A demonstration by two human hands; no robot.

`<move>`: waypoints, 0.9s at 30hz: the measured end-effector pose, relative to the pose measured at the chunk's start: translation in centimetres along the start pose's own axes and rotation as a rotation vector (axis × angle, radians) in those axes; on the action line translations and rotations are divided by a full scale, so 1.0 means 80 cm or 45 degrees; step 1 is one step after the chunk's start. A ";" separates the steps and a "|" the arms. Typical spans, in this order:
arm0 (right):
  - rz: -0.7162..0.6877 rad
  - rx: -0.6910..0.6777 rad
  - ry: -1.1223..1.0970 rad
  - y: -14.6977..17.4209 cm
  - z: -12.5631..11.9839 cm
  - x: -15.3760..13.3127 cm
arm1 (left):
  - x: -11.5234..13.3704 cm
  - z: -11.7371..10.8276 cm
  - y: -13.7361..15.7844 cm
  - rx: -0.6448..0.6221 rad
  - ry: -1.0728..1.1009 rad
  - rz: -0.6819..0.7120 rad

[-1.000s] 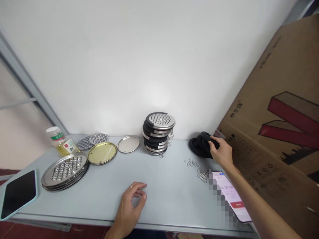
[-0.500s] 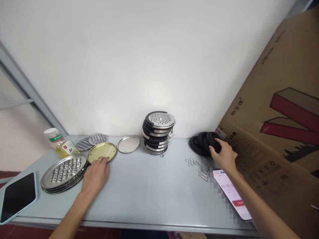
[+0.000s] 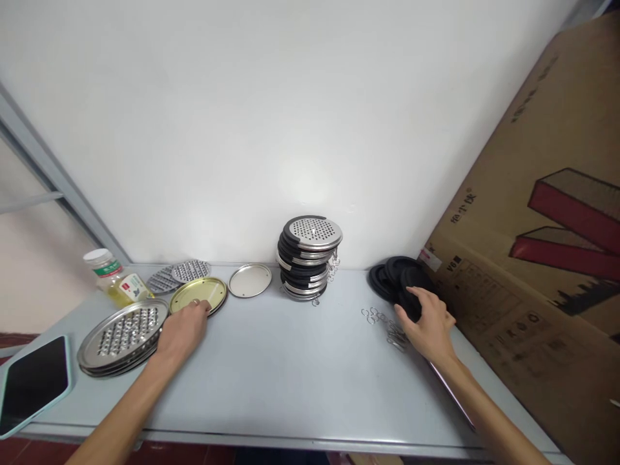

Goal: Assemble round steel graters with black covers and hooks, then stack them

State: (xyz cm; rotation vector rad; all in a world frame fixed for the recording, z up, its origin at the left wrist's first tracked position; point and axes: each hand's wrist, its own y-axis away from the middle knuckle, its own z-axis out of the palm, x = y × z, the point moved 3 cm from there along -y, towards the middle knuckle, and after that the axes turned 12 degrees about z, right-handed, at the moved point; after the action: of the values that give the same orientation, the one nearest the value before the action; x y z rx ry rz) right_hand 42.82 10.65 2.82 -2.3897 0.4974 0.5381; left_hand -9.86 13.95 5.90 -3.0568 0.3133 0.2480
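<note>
At right of the frame, the right hand (image 3: 429, 323) has thumb and fingertips spread at the near edge of the black rings (image 3: 385, 282); whether it grips one, I cannot tell. The rings lie loosely overlapped, so a tug on one could drag its neighbours. Wire hooks (image 3: 397, 341) lie just beside the thumb, where a low sweep could scatter them. At left of centre, the left hand (image 3: 184, 330) bends over the near rim of the gold disc (image 3: 199, 290) (its fingertips' grip cannot be told); pressure there might tip it. The uneven grater stack (image 3: 310, 258), mid-frame, could topple if knocked.
</note>
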 end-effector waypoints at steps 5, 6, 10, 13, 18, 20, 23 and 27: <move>-0.043 0.006 -0.040 0.013 -0.008 -0.014 | 0.003 -0.006 -0.003 0.020 -0.016 0.008; -0.057 0.008 -0.055 0.017 -0.010 -0.018 | 0.003 -0.010 -0.004 0.032 -0.024 0.004; -0.121 -0.025 -0.124 0.037 -0.019 -0.036 | 0.002 -0.043 0.002 0.202 -0.050 -0.041; -0.168 -0.084 -0.204 0.062 -0.023 -0.053 | 0.019 -0.067 0.025 0.397 -0.045 0.018; -0.219 -0.375 -0.465 0.124 -0.018 -0.094 | 0.121 -0.047 0.094 0.522 0.163 0.607; -0.234 -0.530 -0.564 0.147 -0.015 -0.113 | 0.167 -0.025 0.118 0.578 0.257 0.819; -0.249 -0.686 -0.633 0.170 -0.011 -0.134 | 0.220 0.003 0.136 0.563 0.346 1.030; -0.244 -0.800 -0.541 0.181 -0.008 -0.142 | 0.244 0.015 0.138 0.473 0.468 1.224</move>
State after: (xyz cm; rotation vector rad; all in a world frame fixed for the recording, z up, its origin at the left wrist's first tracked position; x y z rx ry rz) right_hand 26.55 2.14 1.68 -2.7363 -0.1145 1.2176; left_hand 6.56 -0.57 1.06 -2.3295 1.6101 -0.3135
